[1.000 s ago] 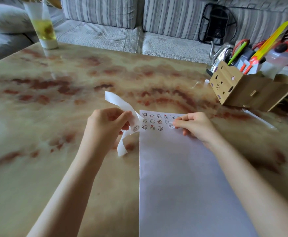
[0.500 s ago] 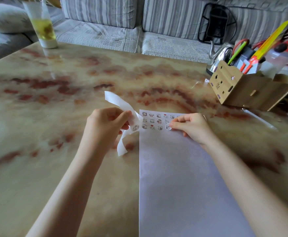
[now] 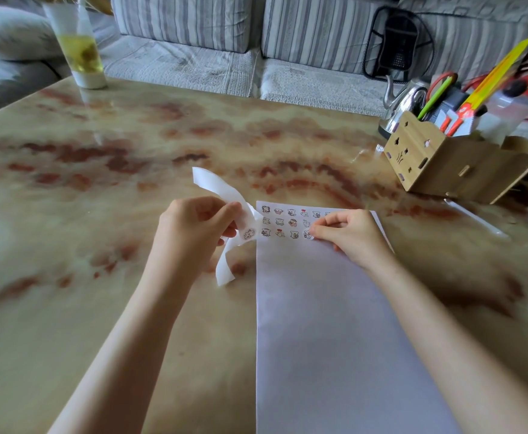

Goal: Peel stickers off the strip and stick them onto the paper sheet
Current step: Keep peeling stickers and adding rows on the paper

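The left hand pinches the sticker strip just left of the paper sheet. The strip looks thin, light and floppy, so its middle is best to hold. Its ends curl, one far, one near. The right hand pinches a sticker onto the sheet's far end. The sheet lies flat on the tabletop, long side pointing away.

1. Here's the surface: glossy, marble-patterned, beige with red-brown veining, running out to the sofa side.
2. Right of centre, a pale paper sheet lies flat on it, long side pointing away from the near edge.
3. Far left corner: a tall tumbler stands upright with yellowish liquid inside.
4. Far right: a wooden organizer stands on the surface, packed with pens and scissors.
5. Just behind that, a steel kettle, partly hidden.
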`<state>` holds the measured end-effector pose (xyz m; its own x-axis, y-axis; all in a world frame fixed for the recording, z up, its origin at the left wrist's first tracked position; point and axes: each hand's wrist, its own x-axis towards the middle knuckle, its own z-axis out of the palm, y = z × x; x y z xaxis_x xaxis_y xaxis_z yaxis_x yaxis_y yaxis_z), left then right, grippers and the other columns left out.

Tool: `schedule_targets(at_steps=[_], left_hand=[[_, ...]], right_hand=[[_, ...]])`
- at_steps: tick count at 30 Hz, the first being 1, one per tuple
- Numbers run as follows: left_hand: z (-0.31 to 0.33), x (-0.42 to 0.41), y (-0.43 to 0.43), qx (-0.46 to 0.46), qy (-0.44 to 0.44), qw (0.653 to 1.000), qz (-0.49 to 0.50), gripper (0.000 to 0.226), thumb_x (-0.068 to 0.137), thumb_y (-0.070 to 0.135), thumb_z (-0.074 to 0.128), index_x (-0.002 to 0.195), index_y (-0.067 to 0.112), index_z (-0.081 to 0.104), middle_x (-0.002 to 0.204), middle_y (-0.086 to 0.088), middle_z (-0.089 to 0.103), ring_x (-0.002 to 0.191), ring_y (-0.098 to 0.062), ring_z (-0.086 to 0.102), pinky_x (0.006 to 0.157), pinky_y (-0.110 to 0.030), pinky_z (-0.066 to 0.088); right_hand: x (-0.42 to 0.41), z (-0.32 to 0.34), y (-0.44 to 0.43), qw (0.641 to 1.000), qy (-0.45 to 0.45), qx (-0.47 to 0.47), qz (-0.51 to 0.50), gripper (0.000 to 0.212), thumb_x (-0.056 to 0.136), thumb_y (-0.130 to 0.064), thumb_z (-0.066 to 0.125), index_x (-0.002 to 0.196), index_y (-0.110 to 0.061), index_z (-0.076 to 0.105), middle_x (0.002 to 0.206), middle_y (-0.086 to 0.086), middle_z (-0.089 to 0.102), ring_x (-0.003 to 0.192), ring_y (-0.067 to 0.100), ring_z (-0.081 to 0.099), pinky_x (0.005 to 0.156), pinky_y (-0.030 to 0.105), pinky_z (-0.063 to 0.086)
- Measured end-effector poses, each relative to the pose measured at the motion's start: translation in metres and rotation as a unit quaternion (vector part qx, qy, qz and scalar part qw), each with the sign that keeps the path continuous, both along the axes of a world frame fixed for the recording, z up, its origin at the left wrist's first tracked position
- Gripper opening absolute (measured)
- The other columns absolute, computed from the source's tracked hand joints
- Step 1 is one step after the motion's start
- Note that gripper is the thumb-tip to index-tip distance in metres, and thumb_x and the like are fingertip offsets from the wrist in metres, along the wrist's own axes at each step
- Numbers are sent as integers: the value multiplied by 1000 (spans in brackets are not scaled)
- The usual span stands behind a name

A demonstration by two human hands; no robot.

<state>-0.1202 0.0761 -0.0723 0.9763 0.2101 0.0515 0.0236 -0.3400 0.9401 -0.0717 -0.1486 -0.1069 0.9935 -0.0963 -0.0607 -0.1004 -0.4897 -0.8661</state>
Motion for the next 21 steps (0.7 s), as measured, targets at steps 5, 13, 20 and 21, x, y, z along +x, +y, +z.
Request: schedule_targets(at_steps=[5, 13, 20, 21], left_hand=[[0, -1, 0, -1, 0, 1000, 1, 21, 86, 26, 61, 72, 16, 75, 71, 0, 73, 72, -17, 70, 79, -37, 57], [2, -2, 0, -1, 0, 1000, 2, 22, 85, 26, 61, 71, 17, 74, 69, 0, 73, 72, -19, 69, 79, -40, 57], [2, -2, -1, -4, 1, 1000, 5, 22, 85, 25, 61, 71, 17, 74, 69, 1, 73, 72, -19, 69, 79, -39, 57], [2, -2, -1, -4, 2, 1000, 5, 21, 85, 25, 61, 71, 17, 74, 69, 1, 73, 73, -19, 69, 79, -38, 57]], right_hand=[[3, -7, 0, 1000, -8, -11, -14, 6, 74, -16, 74, 68, -15, 71, 76, 2, 74, 69, 13, 58, 67, 31, 41], [7, -15, 1, 998, -21, -53, -29, 6, 69, -25, 75, 67, -20, 70, 73, -3, 72, 78, 21, 67, 78, 41, 53], [6, -18, -2, 997, -42, -61, -13, 9, 72, -25, 77, 71, -22, 68, 65, -10, 62, 62, 8, 54, 71, 34, 46], [6, -17, -3, 997, -44, -60, -9, 11, 73, -25, 77, 74, -22, 66, 63, -11, 59, 60, 6, 51, 69, 32, 44]])
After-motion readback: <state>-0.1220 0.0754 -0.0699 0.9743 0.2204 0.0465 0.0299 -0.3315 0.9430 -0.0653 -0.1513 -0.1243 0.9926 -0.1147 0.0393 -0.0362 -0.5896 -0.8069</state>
